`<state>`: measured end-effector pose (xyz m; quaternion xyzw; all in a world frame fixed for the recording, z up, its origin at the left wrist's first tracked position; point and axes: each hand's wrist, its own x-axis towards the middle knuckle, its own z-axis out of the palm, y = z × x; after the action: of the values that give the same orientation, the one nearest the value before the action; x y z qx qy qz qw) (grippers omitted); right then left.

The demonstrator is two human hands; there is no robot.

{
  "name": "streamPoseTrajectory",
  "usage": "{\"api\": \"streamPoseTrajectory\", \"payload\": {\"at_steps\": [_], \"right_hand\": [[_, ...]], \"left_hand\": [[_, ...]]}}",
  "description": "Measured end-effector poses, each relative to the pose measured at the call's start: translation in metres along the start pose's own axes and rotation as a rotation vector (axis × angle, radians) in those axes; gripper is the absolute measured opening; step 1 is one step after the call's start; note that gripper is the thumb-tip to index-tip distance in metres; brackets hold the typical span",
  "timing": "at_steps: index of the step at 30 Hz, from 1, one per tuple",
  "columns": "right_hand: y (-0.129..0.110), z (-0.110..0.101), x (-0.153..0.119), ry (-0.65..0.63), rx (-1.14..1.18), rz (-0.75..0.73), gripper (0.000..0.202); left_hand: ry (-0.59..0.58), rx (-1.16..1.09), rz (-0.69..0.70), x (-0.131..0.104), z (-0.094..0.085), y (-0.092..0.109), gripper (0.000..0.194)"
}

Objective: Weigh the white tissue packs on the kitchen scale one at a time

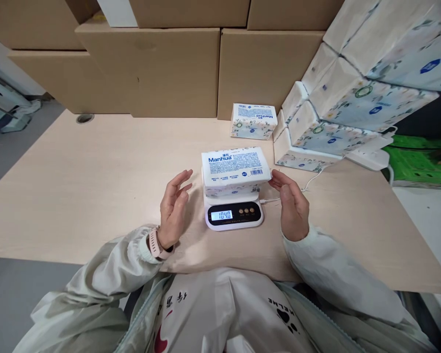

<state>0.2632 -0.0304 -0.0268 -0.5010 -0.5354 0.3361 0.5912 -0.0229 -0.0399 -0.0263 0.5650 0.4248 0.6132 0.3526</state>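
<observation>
A white tissue pack (236, 167) printed with blue "Manhua" lettering lies flat on a small digital scale (235, 224). The scale's lit display seems to read 104.0, and a white cable runs from its right side. Left of the pack, my left hand (174, 208) is raised with fingers apart, holding nothing and clear of the pack. On the other side, my right hand (291, 205) has its fingers stretched out by the pack's lower right corner; whether the fingertips touch it I cannot tell. A pink watch band (156, 243) circles my left wrist.
Behind the scale sits another tissue pack (253, 121). Several more packs (360, 98) are stacked at the right, beside a white power strip (369, 156). Large cardboard boxes (176, 68) line the table's back edge. A green crate (422, 164) stands beyond the right side.
</observation>
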Motion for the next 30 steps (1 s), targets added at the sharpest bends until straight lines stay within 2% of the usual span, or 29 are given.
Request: {"api": "streamPoseTrajectory", "payload": {"at_steps": [16, 30], "right_hand": [[-0.0025, -0.0014, -0.0001, -0.037, -0.028, -0.005, 0.047], [0.0004, 0.0009, 0.0009, -0.059, -0.001, 0.005, 0.049]], "left_hand": [[-0.014, -0.063, -0.011, 0.0021, 0.0023, 0.0002, 0.033], [-0.072, 0.053, -0.034, 0.0007, -0.0011, 0.0001, 0.035]]}}
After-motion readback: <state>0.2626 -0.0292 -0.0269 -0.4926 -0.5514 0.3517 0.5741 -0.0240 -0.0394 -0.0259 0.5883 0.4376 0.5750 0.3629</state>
